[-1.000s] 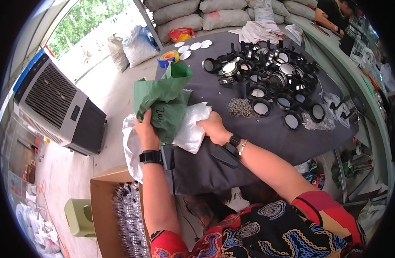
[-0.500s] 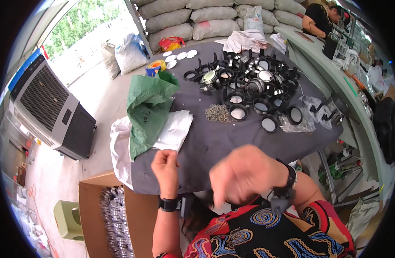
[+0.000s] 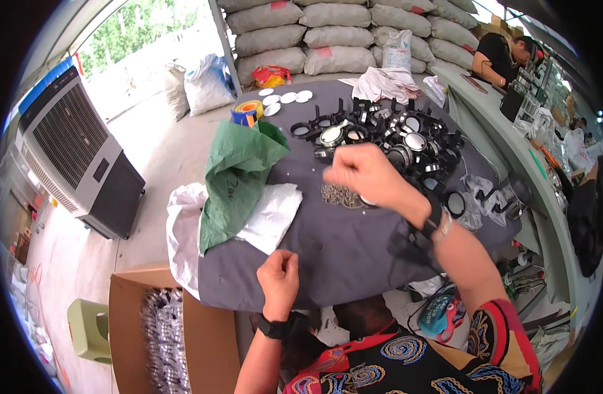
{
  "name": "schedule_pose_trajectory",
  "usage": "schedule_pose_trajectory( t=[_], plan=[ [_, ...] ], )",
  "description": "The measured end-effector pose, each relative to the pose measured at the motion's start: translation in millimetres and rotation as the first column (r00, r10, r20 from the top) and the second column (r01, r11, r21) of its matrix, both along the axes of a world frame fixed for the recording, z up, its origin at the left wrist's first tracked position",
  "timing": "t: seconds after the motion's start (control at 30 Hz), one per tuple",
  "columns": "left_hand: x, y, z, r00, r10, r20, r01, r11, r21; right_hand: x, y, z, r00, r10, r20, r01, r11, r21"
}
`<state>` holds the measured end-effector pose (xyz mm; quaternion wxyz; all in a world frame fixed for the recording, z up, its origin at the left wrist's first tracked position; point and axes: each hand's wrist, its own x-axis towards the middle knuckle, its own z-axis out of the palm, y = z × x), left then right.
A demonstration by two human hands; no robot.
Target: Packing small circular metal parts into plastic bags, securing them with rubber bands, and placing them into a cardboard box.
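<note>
My left hand (image 3: 278, 279) is at the near edge of the cloth-covered table, its thumb and fingers pressed together; whatever is in them is too small to make out. My right hand (image 3: 364, 169) reaches over the middle of the table with its fingers curled down. Just below it lies a heap of small metal wire pieces (image 3: 339, 196), partly covered by the hand. Beyond the hand is a large pile of black round frames with metal rings and clips (image 3: 400, 156). A pale round lid-like part (image 3: 332, 136) rests at the pile's left side.
A green woven sack (image 3: 239, 177) and a white sack (image 3: 272, 213) lie on the table's left. Farther back are tape rolls (image 3: 249, 110) and white discs (image 3: 288, 98). A cardboard box (image 3: 209, 335) of shiny metal parts stands below. An air cooler (image 3: 78, 151) is left. Another person (image 3: 501, 59) works far right.
My right hand has moved forward from near my body to above the wire pieces. My left hand has shifted slightly right and nearer to me. The whole view has tilted a little.
</note>
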<state>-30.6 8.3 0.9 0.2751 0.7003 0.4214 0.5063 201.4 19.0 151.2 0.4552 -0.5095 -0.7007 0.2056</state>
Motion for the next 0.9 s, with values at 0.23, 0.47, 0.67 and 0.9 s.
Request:
schedule_pose_trajectory(
  t=[0.23,0.47,0.67,0.9],
  plan=[
    [-4,-11,-11,0.991,-0.035,-0.125,0.021,0.993,-0.115,51,191,-34,0.737,-0.204,0.644,0.308,0.950,-0.052],
    [-7,-5,-12,0.990,-0.077,-0.119,0.072,0.997,-0.040,42,299,-84,0.403,-0.162,0.901,0.655,0.738,-0.161],
    [-10,-9,-3,0.984,-0.105,-0.142,0.096,0.993,-0.069,36,327,-147,0.201,-0.425,0.883,0.567,0.785,0.249],
    [-3,-13,-5,0.984,-0.062,-0.164,0.073,0.995,0.062,48,290,-90,0.261,-0.567,0.782,0.288,0.818,0.497]
  ],
)
